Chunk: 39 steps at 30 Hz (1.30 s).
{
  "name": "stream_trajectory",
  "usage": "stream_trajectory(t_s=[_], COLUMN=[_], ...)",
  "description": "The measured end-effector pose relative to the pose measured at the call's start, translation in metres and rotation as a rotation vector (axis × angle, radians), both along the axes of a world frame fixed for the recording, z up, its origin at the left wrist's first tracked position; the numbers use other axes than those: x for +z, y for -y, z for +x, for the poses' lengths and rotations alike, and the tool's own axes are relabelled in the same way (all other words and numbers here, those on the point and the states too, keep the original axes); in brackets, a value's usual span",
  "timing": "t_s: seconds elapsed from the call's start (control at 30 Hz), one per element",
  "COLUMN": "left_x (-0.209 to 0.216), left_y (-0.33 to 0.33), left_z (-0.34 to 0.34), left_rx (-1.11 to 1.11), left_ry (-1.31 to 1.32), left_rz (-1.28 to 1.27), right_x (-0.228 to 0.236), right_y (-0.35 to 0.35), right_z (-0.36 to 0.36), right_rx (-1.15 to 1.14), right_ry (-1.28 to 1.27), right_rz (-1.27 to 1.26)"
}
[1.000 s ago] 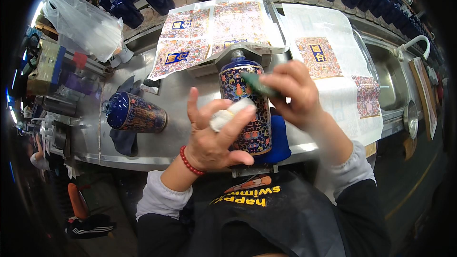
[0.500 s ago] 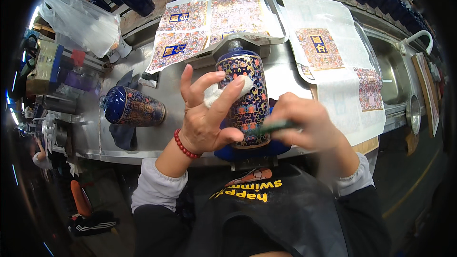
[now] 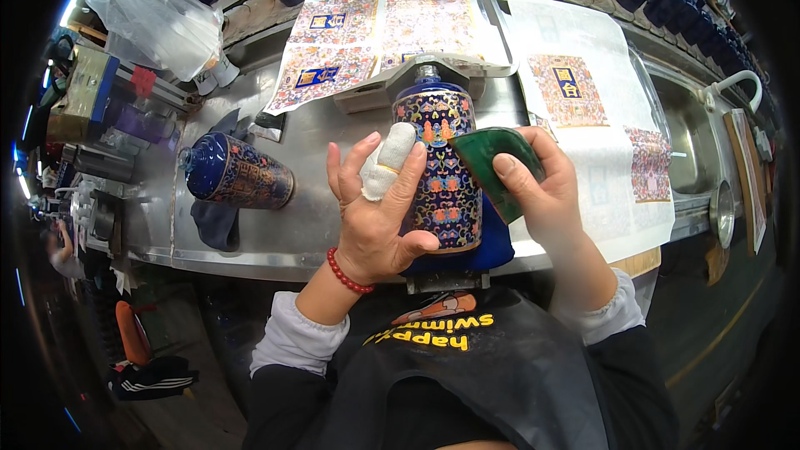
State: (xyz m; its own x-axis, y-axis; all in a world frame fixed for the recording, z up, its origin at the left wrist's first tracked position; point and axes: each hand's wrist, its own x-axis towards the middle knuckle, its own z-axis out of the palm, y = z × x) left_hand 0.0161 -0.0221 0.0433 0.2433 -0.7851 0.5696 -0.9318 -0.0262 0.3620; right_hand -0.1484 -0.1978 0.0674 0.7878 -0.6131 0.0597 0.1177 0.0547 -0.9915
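Head view: bottle (image 3: 448, 187) between hands (image 3: 373, 229)

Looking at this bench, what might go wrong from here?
The flat green tool in the right hand has a pointed corner right by the patterned bottle, so it might scratch the decoration. The second bottle lies on its side over a dark cloth; a bump could perhaps set it rolling.

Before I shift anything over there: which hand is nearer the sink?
Right. The right hand, holding the green scraper, is left of the sink; the left hand is farther left, by the middle bottle.
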Motion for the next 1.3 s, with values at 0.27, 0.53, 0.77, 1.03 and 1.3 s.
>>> stream_trajectory(t_s=[0.27,0.53,0.77,1.03,1.3], left_x=[0.018,0.025,0.029,0.035,0.030], left_y=[0.001,0.008,0.006,0.015,0.006], left_z=[-0.007,-0.025,-0.033,-0.045,-0.043], left_rx=[0.004,0.058,0.105,0.159,0.194], left_ry=[0.164,0.204,0.135,0.152,0.108], left_rz=[0.092,0.176,0.185,0.250,0.223], right_x=[-0.012,-0.010,-0.013,-0.015,0.000], right_y=[-0.011,-0.010,-0.009,-0.011,-0.005], right_z=[0.009,0.004,0.003,0.003,0.004], right_rx=[-0.106,-0.144,-0.140,-0.158,-0.222], right_ry=[0.002,0.056,0.035,0.032,-0.005], right_rz=[-0.071,0.011,-0.020,-0.033,-0.662])
